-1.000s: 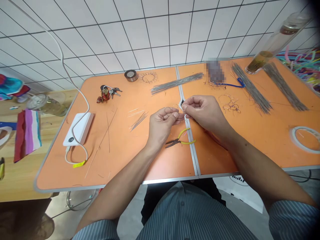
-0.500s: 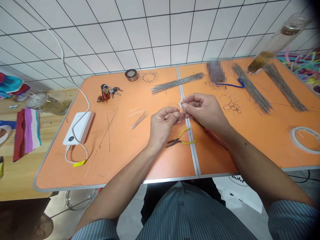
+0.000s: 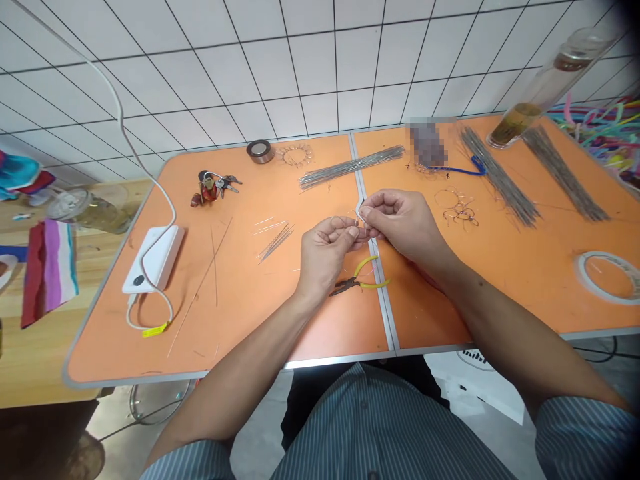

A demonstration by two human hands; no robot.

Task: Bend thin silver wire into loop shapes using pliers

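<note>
Close together over the table's metal seam, both hands work on a thin wire. My left hand is closed, thumb and fingertips pinching the wire. My right hand is also closed, its thumb and forefinger pinching a small white strip against the wire; its fingers hide part of both. Yellow-handled pliers lie just below the hands, dark jaws pointing left. Several short straight wires rest on the table left of my left hand.
On the orange table lie a wire bundle, two more bundles at right, a wire tangle, and a white tape roll. A tall glass bottle stands at back right. Keys and a white power bank sit left.
The hands stay nearly in place, with only small finger movements at the wire and white strip. The view has shifted slightly.
</note>
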